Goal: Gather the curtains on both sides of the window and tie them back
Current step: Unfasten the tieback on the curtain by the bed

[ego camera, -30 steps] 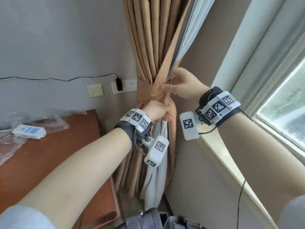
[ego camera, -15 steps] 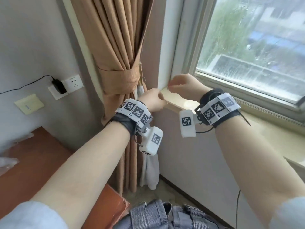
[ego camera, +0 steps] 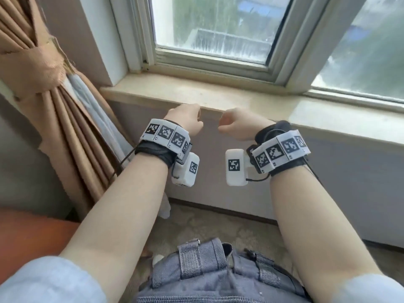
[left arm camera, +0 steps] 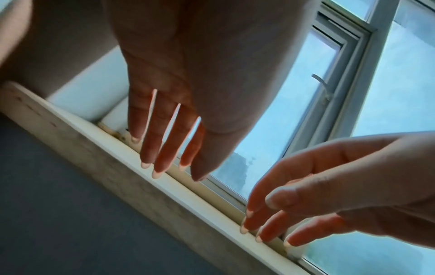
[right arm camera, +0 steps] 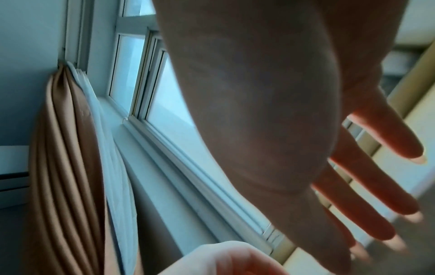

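The tan curtain (ego camera: 65,132) hangs gathered at the left of the window, cinched by a matching tan band (ego camera: 28,71), with a white sheer (ego camera: 96,114) showing along its inner edge. Both my hands are off it and hold nothing. In the head view my left hand (ego camera: 185,121) and right hand (ego camera: 238,125) hover side by side just below the sill's front edge. The left wrist view shows the left hand (left arm camera: 164,139) with its fingers straight. My right hand (right arm camera: 329,186) has its fingers spread in the right wrist view, with the curtain (right arm camera: 63,167) far to the left. No curtain on the window's right side is in view.
A beige stone window sill (ego camera: 240,99) runs under the white-framed window (ego camera: 214,29). A reddish-brown table corner (ego camera: 28,237) sits at the lower left. A grey strapped bag (ego camera: 218,274) lies at my front, over beige carpet (ego camera: 207,224).
Both hands have let go of the tied left curtain and moved right, in front of the sill. The view has swung right, and the curtain now sits at the left edge.
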Available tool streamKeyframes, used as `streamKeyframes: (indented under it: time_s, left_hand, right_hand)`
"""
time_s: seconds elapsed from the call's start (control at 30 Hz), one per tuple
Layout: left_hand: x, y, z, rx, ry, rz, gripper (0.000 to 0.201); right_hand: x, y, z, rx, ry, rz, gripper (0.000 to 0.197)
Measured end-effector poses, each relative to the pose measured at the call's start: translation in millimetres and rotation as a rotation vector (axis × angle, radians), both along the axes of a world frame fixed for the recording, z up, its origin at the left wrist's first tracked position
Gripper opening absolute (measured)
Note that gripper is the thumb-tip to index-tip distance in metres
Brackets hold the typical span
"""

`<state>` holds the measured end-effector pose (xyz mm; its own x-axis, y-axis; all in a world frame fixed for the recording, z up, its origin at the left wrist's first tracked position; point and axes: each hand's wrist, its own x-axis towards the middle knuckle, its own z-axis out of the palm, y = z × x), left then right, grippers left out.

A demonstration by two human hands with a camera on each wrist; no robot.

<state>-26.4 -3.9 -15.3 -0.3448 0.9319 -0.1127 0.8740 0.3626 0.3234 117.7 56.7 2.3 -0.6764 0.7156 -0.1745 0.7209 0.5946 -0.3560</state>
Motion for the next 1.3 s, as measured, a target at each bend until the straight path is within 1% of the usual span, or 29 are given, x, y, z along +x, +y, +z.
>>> streamKeyframes:
  time_s: [0.17, 0.3, 0.4, 0.6, 0.73, 0.83, 0.97, 1.17, 1.3]
  left_hand:
    - [109, 8, -22, -0.103, 0.023, -0.202, 0.027]
    - [194, 16, -34, -0.213, 0.037, -0.407, 0.026]
    - [254, 19, -35, -0.224, 0.063, -0.522, 0.025]
    - [355, 24, -46, -0.294, 0.022, -0.768, 0.024]
    - [407, 43, -54, -0.326, 0.062, -0.883, 0.025]
    - [445, 63, -60, -0.338, 0.09, -0.961, 0.025]
    - [499, 103, -57, -0.306, 0.085, -1.083, 0.024]
    - [585, 190, -25, -0.179, 0.043, -1.217, 0.025]
    - [635, 236, -10, -0.127, 0.057, -1.286, 0.028]
  right_hand:
    - [115, -15, -17, -0.066, -0.033, -0.196, 0.025]
    - [205, -33, -31, -0.116, -0.086, -0.365, 0.023]
    - [268, -49, -39, -0.149, -0.081, -0.499, 0.021]
    - [370, -77, -56, -0.214, -0.068, -0.734, 0.024]
    - [419, -80, -65, -0.27, -0.069, -0.858, 0.026]
    - [452, -72, -67, -0.287, -0.061, -0.952, 0.026]
    - [496, -44, -63, -0.237, -0.048, -1.061, 0.025]
    - [565, 19, -30, -0.149, -0.03, -1.22, 0.025]
    - [604, 51, -12, -0.092, 0.002, -1.299, 0.026]
